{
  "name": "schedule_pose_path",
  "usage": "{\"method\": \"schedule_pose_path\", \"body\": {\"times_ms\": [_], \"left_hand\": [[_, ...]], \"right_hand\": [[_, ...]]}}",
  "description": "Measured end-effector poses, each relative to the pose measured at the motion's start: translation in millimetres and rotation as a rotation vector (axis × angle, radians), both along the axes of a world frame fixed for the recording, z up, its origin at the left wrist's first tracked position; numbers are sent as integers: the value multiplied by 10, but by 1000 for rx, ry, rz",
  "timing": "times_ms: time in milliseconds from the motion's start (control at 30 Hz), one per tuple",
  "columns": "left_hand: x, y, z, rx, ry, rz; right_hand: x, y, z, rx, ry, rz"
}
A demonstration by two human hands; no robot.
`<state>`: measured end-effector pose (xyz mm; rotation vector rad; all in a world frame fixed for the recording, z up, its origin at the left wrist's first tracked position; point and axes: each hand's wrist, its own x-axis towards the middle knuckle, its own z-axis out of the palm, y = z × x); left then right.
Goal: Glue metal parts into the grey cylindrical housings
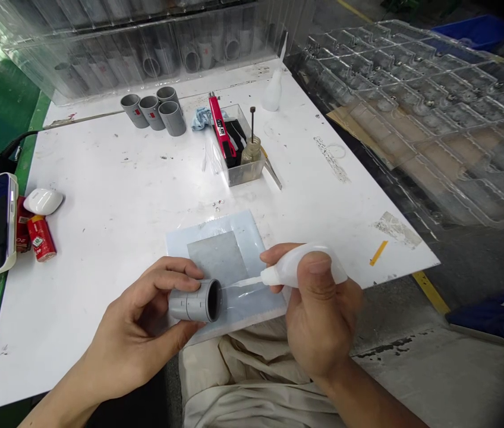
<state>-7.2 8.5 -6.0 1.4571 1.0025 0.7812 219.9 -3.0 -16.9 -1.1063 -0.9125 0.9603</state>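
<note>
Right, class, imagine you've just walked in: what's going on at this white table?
A person's left hand holds a gray cylinder on its side, open end facing right. The right hand grips a white squeeze bottle, its thin nozzle pointing toward that end. Farther back on the white table, four similar cylinders stand upright, left of a clear box holding a red tool.

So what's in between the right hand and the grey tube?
In the head view, the thin nozzle of the white squeeze bottle is there, pointing from the right hand toward the open end of the grey tube.
</note>
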Motion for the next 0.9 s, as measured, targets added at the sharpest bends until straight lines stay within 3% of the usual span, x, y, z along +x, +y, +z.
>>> {"method": "schedule_pose_path", "body": {"times_ms": [600,767,900], "left_hand": [[-51,17,35,-23,79,-19],[-104,-49,-37,-20,174,28],[-88,-131,-166,-32,204,205]], "right_hand": [[28,26,42,46,76,-26],[519,248,100,144,32,-180],[1078,801,131,75,-371,-80]]}}
